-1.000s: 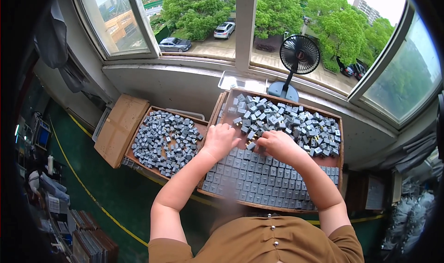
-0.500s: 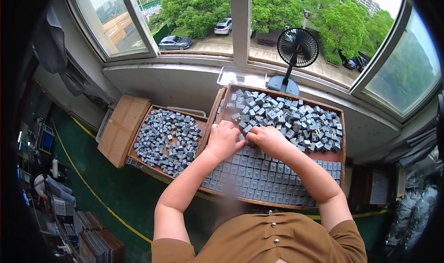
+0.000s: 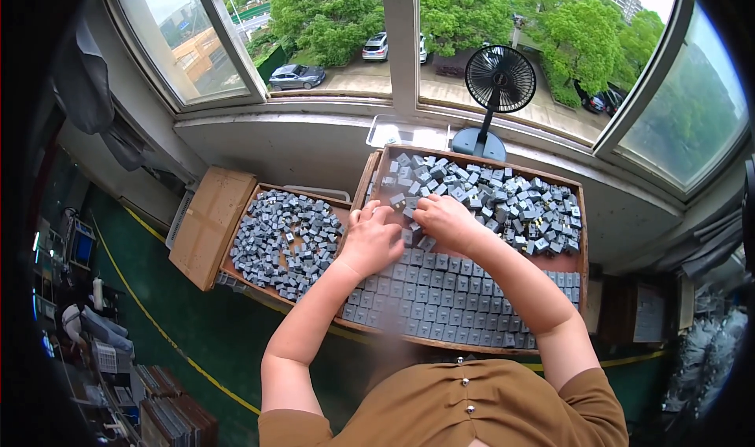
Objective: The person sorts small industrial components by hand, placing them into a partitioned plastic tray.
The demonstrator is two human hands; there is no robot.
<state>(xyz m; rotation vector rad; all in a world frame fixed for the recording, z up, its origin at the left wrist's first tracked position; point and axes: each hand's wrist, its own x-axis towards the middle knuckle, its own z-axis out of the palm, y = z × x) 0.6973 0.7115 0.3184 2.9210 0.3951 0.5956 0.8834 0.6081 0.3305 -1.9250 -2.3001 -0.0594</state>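
Observation:
A wooden tray (image 3: 583, 211) in front of me holds a loose heap of small grey blocks (image 3: 511, 199) at the back and neat rows of the same blocks (image 3: 440, 305) at the front. My left hand (image 3: 371, 239) and my right hand (image 3: 442, 220) rest close together at the near left edge of the heap, fingers curled down among the blocks. Whether either hand grips a block is hidden by the fingers.
A cardboard box (image 3: 206, 227) to the left holds more loose grey blocks (image 3: 287, 241). A black fan (image 3: 498, 81) stands on the window sill behind the tray, beside a small white tray (image 3: 393, 128). Cluttered shelves (image 3: 86, 321) are on the far left, dark bundles (image 3: 708, 345) on the right.
Both hands have shifted slightly left along the front of the heap and stay close together. The view has tilted a little; the trays have not moved.

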